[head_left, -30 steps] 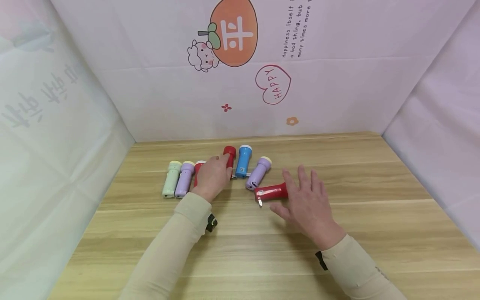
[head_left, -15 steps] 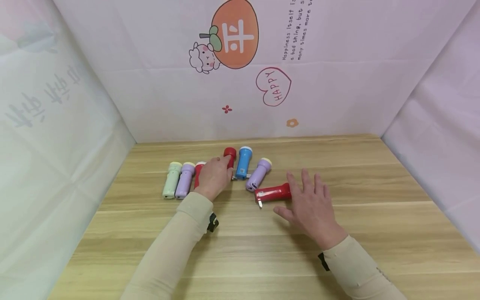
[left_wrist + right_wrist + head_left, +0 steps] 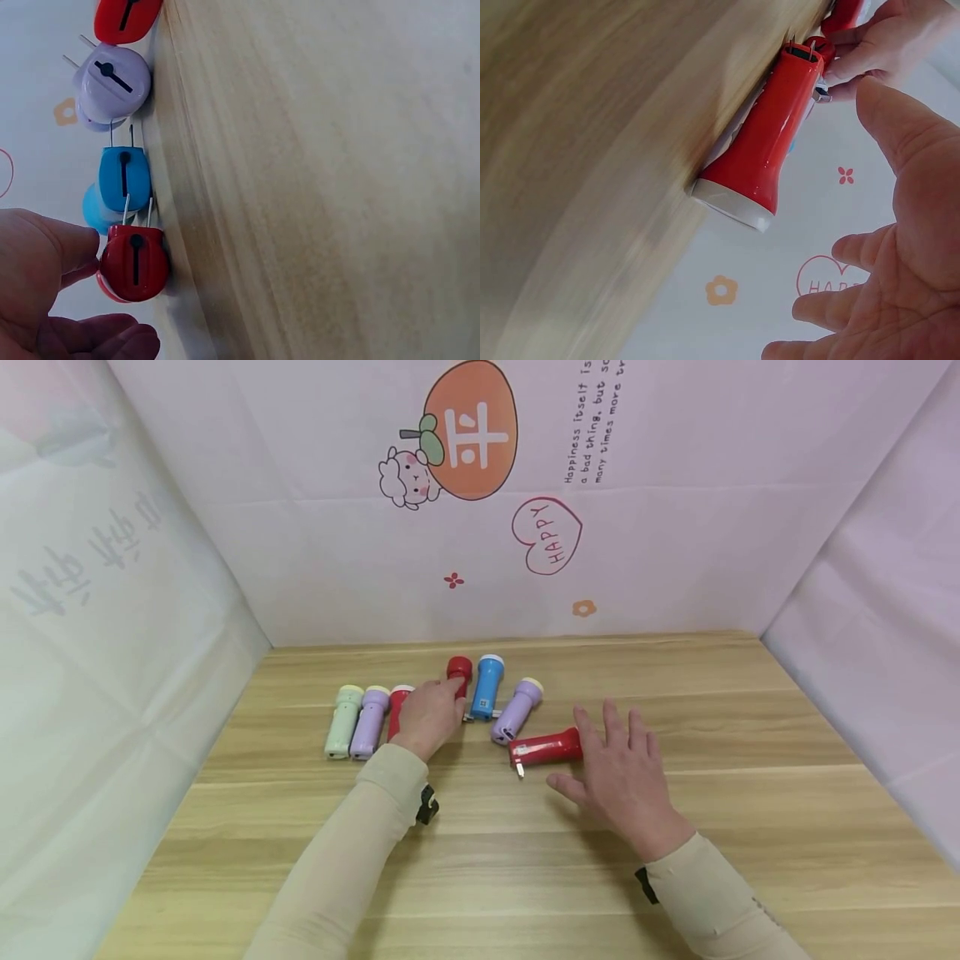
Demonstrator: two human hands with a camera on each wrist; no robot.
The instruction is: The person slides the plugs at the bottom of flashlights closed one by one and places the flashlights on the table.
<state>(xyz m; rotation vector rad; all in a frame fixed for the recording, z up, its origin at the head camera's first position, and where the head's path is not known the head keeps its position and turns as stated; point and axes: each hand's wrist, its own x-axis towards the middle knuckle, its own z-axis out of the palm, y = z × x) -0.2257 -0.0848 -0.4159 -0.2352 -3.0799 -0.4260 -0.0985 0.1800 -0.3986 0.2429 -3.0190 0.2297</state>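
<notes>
Lying on its side just off the fingertips of the right hand [image 3: 622, 772]: one glossy red plastic plug-in torch [image 3: 546, 748] with a pale rim at its wide head and two metal prongs at its flat tail, head toward the fingers, prongs pointing away toward the left hand. Right hand flat and spread above the wooden table [image 3: 750, 793], fingers straight and apart, gripping nothing; contact with the torch not certain from either view. Left hand [image 3: 429, 717] curled over a second red plastic torch [image 3: 459, 673], fingers wrapped round its body, only the head showing beyond the knuckles. Counted: seven torches in all, namely three red, two lilac, one blue, one pale green. Third red torch [image 3: 397, 710] partly hidden under the left hand's outer edge; further out, lilac torch [image 3: 367, 722] and pale green torch [image 3: 343, 720]. Between the two hands: blue torch [image 3: 487, 687] and second lilac torch [image 3: 517, 710], the latter tilted, tail just beside the loose red one.
</notes>
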